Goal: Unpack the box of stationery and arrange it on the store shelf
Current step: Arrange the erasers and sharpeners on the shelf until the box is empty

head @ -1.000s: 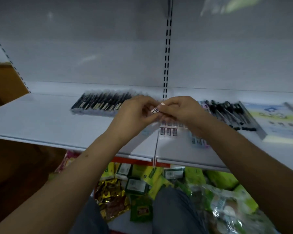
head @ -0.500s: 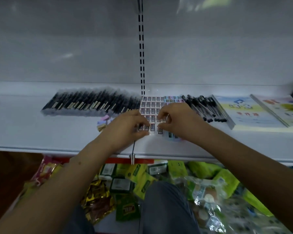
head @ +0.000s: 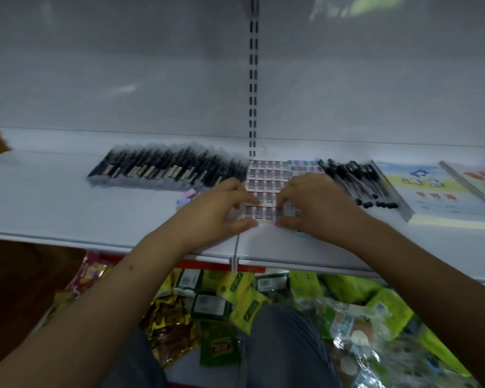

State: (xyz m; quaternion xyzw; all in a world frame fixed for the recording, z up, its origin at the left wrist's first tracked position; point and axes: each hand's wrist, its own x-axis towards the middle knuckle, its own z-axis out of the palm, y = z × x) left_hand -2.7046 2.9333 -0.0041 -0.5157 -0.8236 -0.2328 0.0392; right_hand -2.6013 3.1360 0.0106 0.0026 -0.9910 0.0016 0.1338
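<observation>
Small wrapped erasers (head: pixel 267 181) lie in neat rows in the middle of the white shelf (head: pixel 53 208). My left hand (head: pixel 217 210) and my right hand (head: pixel 318 205) sit low on the shelf at either end of the front row of erasers (head: pixel 261 213). Each hand pinches that row between thumb and fingertips. More coloured erasers (head: pixel 303 166) lie behind my right hand, and part of them is hidden under it.
A wide pack of black pens (head: pixel 165 169) lies left of the erasers, and loose black pens (head: pixel 356 182) lie to the right. Exercise books (head: pixel 431 191) are at far right. Pastel erasers (head: pixel 186 196) sit by my left wrist. Snack packets (head: pixel 235 295) fill the shelf below.
My hands came down from holding one eraser in the air to the shelf. They now sit at the ends of the front eraser row.
</observation>
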